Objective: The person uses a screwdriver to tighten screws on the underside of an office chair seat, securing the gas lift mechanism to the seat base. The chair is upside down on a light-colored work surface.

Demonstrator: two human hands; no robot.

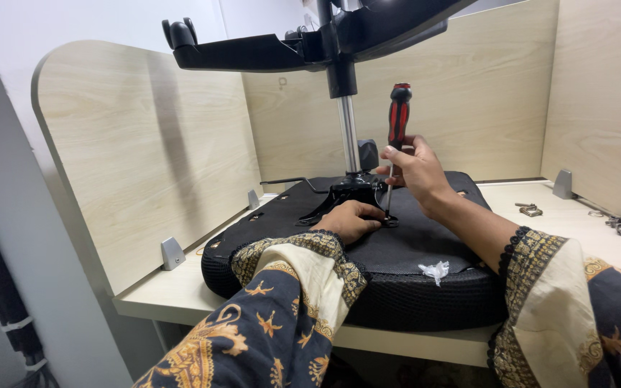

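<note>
The screwdriver looks light and stiff; its red and black handle seems made for a firm grip, and the right hand is closed around its lower part, holding it upright; the tip meets the black bracket on the upturned seat. The left hand rests just beside the tip, fingers curled on the bracket; whether it grips something, I cannot tell.

This looks like an office workstation. A pale wood-laminate desk is enclosed by matching light wooden divider panels with rounded corners, fixed by small grey metal brackets. A plain white wall stands behind, and an upturned black mesh office chair seat lies on the desk.
</note>
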